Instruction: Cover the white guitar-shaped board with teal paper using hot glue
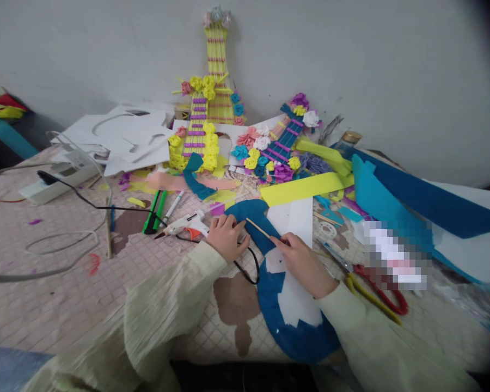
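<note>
My right hand (306, 263) pinches a thin wooden stick (258, 227) near its lower end. The stick slants up to the left over a curved white card shape covered partly in blue paper (271, 291). At the shape's upper left edge lies my left hand (227, 239), fingers bent and apart, with no held thing visible. Just left of it rests a white glue gun (185, 223) with an orange trigger, its nozzle pointing left. Part of the glue gun is hidden by my left hand, and a black cable (253, 267) loops out below that hand.
Scissors (375, 291) with red and yellow handles lie at right. A green cutter (155, 212) and a power strip (61, 177) are at left. Paper-flower-covered guitar shapes (196, 128) lean at the back. Yellow paper (304, 188) and blue sheets (428, 190) stretch rightward.
</note>
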Demonstrator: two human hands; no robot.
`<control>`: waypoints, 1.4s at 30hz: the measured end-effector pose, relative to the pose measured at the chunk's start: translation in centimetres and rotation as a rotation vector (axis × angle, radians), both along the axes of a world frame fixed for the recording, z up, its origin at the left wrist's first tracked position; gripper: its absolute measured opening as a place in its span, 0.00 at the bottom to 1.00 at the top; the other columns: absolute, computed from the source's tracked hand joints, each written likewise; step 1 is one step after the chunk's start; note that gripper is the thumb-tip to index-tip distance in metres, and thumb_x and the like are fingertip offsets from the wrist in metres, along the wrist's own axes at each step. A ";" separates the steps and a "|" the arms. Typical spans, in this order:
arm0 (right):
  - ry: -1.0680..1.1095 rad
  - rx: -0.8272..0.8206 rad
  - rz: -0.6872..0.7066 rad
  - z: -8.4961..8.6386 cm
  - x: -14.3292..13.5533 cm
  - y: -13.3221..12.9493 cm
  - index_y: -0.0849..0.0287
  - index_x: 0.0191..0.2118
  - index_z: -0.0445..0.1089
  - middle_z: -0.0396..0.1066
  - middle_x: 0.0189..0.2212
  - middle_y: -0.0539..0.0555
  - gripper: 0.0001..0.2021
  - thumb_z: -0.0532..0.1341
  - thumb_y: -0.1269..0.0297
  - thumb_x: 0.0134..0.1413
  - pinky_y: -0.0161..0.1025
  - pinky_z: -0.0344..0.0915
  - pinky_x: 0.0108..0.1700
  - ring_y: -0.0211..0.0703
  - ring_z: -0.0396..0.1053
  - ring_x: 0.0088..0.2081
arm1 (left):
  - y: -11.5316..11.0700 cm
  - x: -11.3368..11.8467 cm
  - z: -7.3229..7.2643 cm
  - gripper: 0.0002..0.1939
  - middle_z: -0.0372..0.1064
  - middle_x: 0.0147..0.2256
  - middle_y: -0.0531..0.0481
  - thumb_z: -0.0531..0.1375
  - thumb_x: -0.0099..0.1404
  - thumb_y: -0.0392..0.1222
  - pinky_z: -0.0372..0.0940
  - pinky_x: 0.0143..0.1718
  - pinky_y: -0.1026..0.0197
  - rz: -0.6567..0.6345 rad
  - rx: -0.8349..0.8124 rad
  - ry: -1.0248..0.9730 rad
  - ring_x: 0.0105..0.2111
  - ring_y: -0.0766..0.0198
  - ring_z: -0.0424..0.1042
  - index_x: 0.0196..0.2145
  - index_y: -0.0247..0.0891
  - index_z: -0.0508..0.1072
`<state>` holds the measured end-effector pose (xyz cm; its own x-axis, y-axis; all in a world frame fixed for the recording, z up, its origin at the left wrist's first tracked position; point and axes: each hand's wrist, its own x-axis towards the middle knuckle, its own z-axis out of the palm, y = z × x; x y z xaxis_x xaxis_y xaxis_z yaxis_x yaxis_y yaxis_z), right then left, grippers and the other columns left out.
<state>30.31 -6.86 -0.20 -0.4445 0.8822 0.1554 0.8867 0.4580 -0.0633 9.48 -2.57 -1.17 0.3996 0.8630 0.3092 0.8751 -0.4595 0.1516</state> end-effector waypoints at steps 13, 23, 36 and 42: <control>0.203 -0.052 -0.063 0.0 0.4 0.6 0.63 0.50 0.66 0.66 0.35 0.59 0.18 0.48 0.74 0.57 0.45 0.66 0.44 0.48 0.67 0.39 | 0.0 0.1 -0.2 0.21 0.64 0.39 0.42 0.50 0.61 0.51 0.53 0.42 0.49 0.021 -0.013 -0.005 0.41 0.50 0.60 0.47 0.39 0.69; 0.460 -0.039 -0.171 0.9 1.9 0.2 0.61 0.45 0.69 0.70 0.37 0.58 0.15 0.50 0.67 0.57 0.44 0.66 0.40 0.47 0.69 0.38 | 0.1 0.1 0.2 0.23 0.64 0.41 0.43 0.51 0.60 0.51 0.55 0.43 0.48 0.038 -0.046 -0.028 0.43 0.50 0.61 0.50 0.38 0.65; 0.733 -0.201 -0.370 4.7 5.3 -1.1 0.59 0.37 0.67 0.72 0.32 0.56 0.13 0.53 0.55 0.54 0.42 0.67 0.35 0.47 0.70 0.34 | -0.2 0.1 1.2 0.20 0.67 0.39 0.43 0.52 0.61 0.46 0.59 0.42 0.48 -0.042 0.013 -0.117 0.41 0.52 0.64 0.49 0.36 0.66; 0.812 -0.115 -0.109 6.4 0.5 3.8 0.58 0.32 0.64 0.71 0.29 0.53 0.05 0.56 0.62 0.53 0.39 0.65 0.36 0.42 0.70 0.33 | -2.3 1.1 1.0 0.20 0.68 0.47 0.43 0.49 0.64 0.48 0.60 0.49 0.52 -0.397 0.018 -0.149 0.48 0.55 0.65 0.45 0.33 0.70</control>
<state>30.84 -3.07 6.18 -0.1434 0.9439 0.2976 0.5838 0.3234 -0.7447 10.61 -4.87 -0.19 0.6494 0.6452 0.4025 0.5988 -0.7601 0.2523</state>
